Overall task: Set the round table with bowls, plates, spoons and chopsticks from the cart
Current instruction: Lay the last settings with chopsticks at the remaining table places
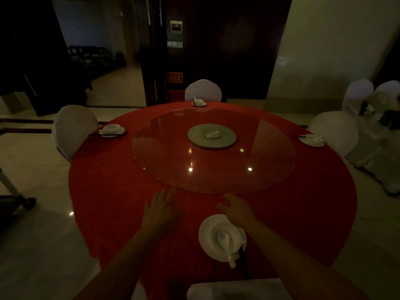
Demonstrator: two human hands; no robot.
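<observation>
A round table (pixel 108 191) in a red cloth fills the view, with a glass turntable (pixel 259 169) at its middle. At the near edge sits a white plate (pixel 205 230) bearing a bowl (pixel 227 232) with a spoon (pixel 226 245) in it; dark chopsticks (pixel 242 259) lie at its right. My left hand (pixel 161 207) hovers flat with spread fingers over the cloth left of the plate. Just beyond the plate is my right hand (pixel 234 207), fingers loosely curled and holding nothing. Three more place settings lie at the left (pixel 112 129), the far side (pixel 198 102) and the right (pixel 312 139).
White-covered chairs stand at the left (pixel 73 128), far side (pixel 203 89), right (pixel 333 131) and directly below me (pixel 238 289). Part of a cart with a wheel (pixel 28 202) shows at the left edge. More covered chairs (pixel 372 94) cluster at the far right. The room is dim.
</observation>
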